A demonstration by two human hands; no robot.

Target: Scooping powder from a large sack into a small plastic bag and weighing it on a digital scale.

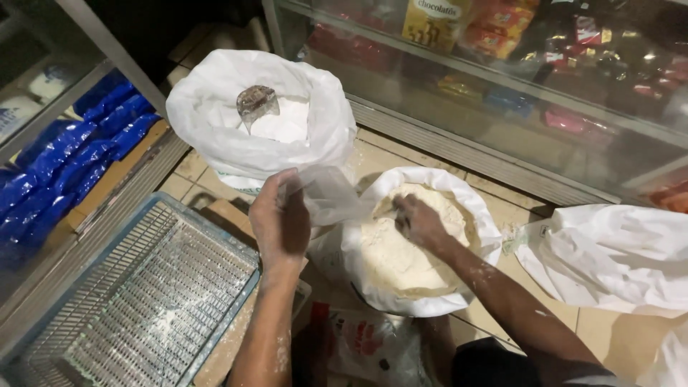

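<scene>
My left hand [279, 218] grips the rim of a thin clear plastic bag [331, 193] and holds it up beside an open white sack [423, 304]. The sack holds pale flour [398, 258]. My right hand [418, 221] is down inside the sack, fingers closed and pressed into the flour; whether it holds a scoop is hidden. Both forearms are dusted with flour.
Another open white sack [215, 107] behind holds white powder and a clear scoop [256, 102]. A tied white sack [616, 251] lies at the right. A blue wire crate [143, 287] sits at the lower left. Glass display cases with packaged goods [502, 72] line the back and left.
</scene>
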